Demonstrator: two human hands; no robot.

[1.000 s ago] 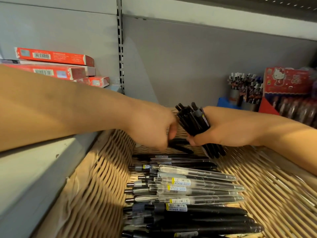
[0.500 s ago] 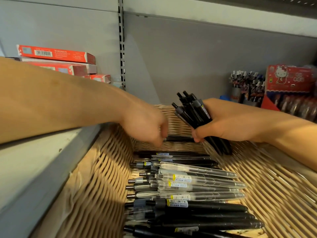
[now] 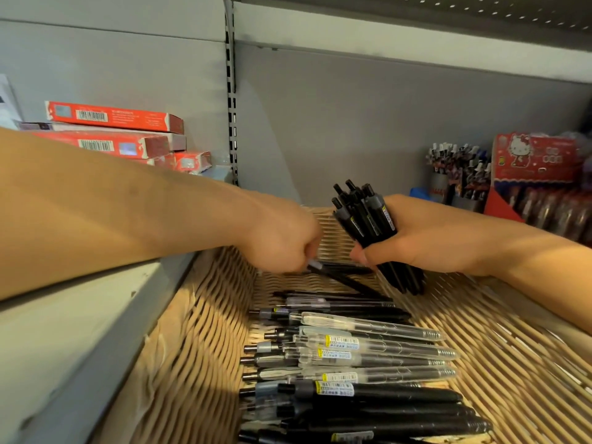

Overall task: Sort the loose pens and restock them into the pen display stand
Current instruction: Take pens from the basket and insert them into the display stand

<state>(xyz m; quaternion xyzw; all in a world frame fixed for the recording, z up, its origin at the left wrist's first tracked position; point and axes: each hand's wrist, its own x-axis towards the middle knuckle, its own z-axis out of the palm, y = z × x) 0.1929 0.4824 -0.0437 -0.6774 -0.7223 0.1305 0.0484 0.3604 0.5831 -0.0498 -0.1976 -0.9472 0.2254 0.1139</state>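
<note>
Head view: the right hand (image 3: 426, 238) grips a bundle (image 3: 368, 219) of black pens, upright over the far end of the wicker tray (image 3: 198, 347); their labels are too small to read. The left hand (image 3: 282, 238), fingers curled, pinches one black pen (image 3: 346, 280) slanting down to the tray floor. Loose pens (image 3: 352, 363) (clear and black, yellow barcode stickers) lie across the tray's near end. Red boxes (image 3: 112, 116) with barcodes sit at far left; a Hello Kitty box (image 3: 535, 158) at far right.
</note>
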